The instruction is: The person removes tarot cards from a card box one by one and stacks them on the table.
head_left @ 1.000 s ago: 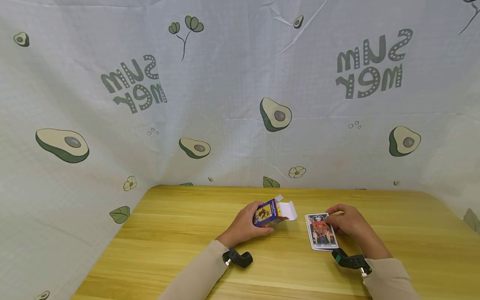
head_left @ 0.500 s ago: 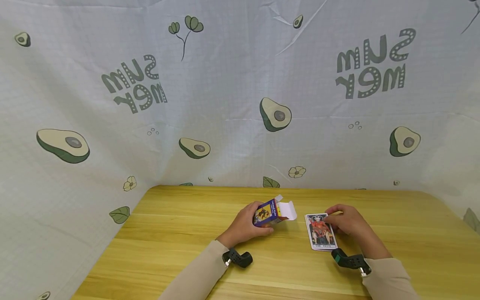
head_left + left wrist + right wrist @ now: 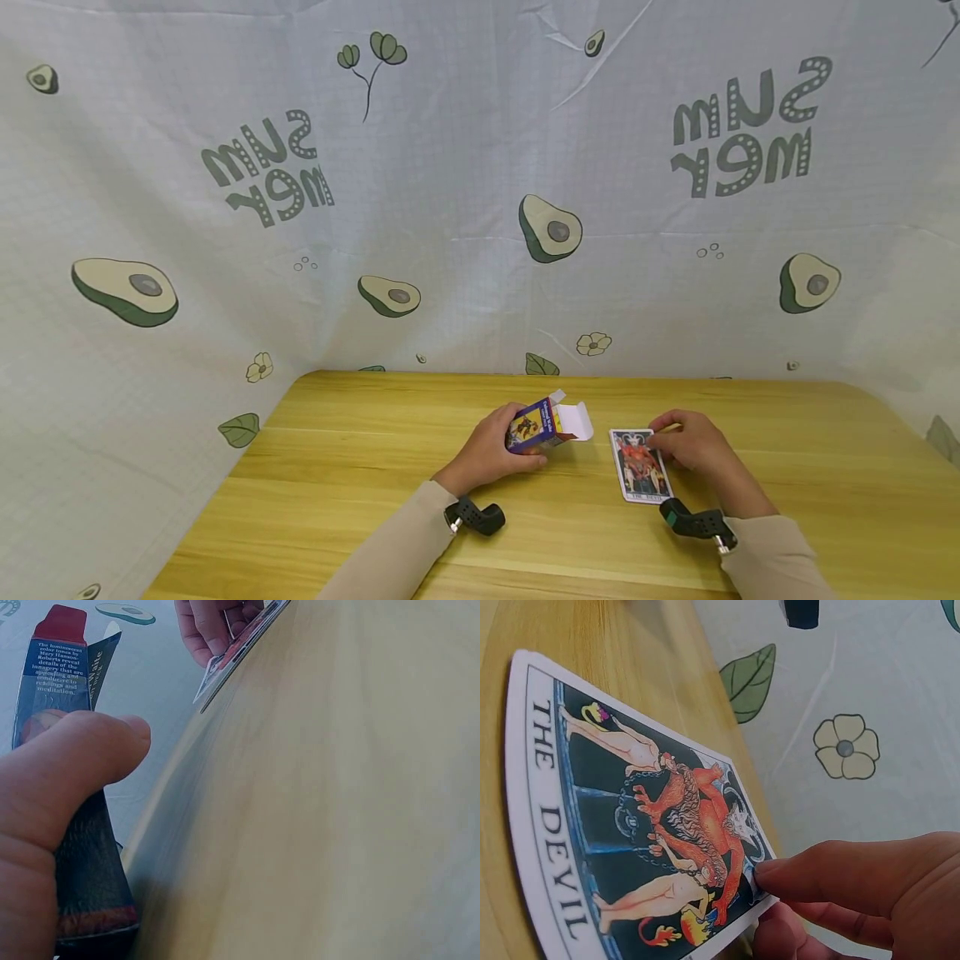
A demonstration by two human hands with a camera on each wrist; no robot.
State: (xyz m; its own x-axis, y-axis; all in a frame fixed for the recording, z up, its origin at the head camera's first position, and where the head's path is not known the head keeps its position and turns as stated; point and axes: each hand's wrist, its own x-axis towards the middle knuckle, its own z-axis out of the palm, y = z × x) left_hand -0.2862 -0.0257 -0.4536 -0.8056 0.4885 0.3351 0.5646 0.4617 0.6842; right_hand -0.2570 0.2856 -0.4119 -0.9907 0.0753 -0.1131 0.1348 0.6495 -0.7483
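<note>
My left hand grips a blue card box round its sides, thumb across one face. The box's white flap stands open toward the right. Its red tab and printed side show in the left wrist view. My right hand pinches a tarot card by its upper right corner, thumb on the printed face. "THE DEVIL" is written along the card's lower border. In the left wrist view a second card edge seems to lie under it; how many cards there are I cannot tell.
Both hands are over a wooden table. Behind it hangs a pale cloth printed with avocados and the word "summer". A black wrist camera mount sits on each sleeve: the left mount and the right mount.
The devil card tips slightly and its picture catches more glare; my right hand and wrist shift a little to the left. My left hand and the box stay where they were.
</note>
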